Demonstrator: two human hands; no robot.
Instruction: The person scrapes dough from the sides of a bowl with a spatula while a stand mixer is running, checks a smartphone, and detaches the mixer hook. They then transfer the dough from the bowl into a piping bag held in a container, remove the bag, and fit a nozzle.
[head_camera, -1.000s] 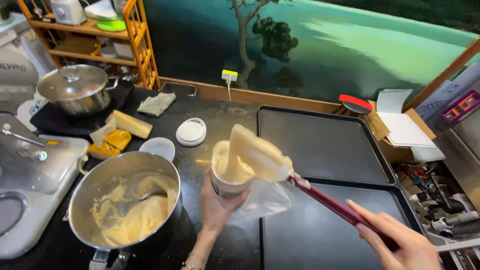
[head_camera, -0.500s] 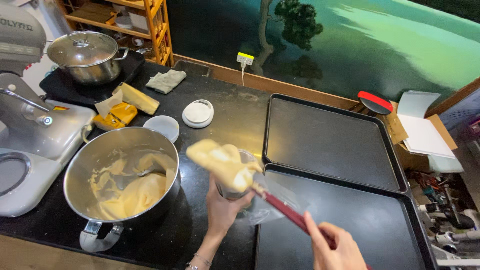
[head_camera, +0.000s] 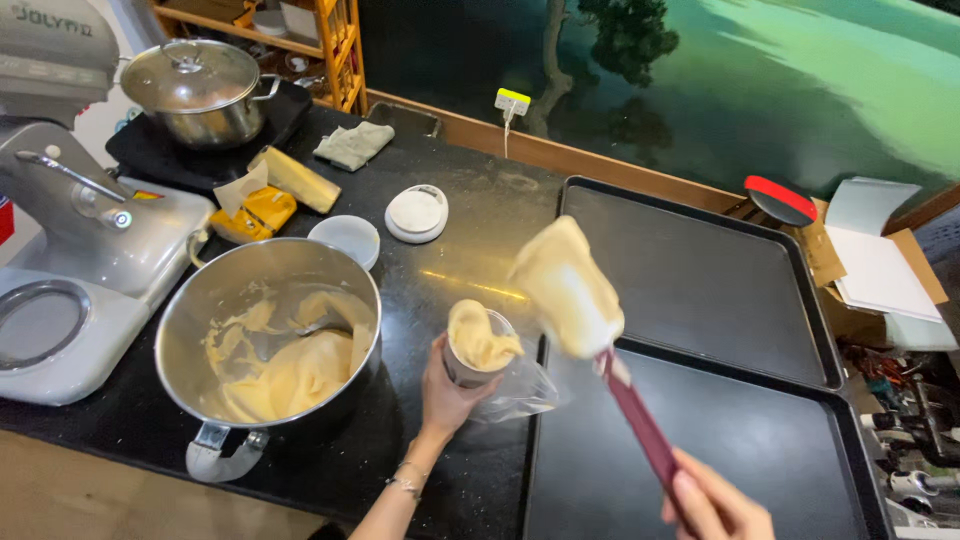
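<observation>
Black bench (head_camera: 480, 230): left hand (head_camera: 445, 385) wraps a bag-lined cup (head_camera: 475, 355), steadying it; right hand (head_camera: 715, 505) clasps a batter-laden spatula (head_camera: 590, 320) above.

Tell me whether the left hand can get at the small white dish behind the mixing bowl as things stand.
Probably not right away: the left hand grips the batter-filled cup. The path to the white dish past the mixing bowl looks open.

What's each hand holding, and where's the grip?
Left hand wraps the lower side of a batter-filled cup lined with a clear bag. Right hand grips the red spatula at its handle end.
</observation>
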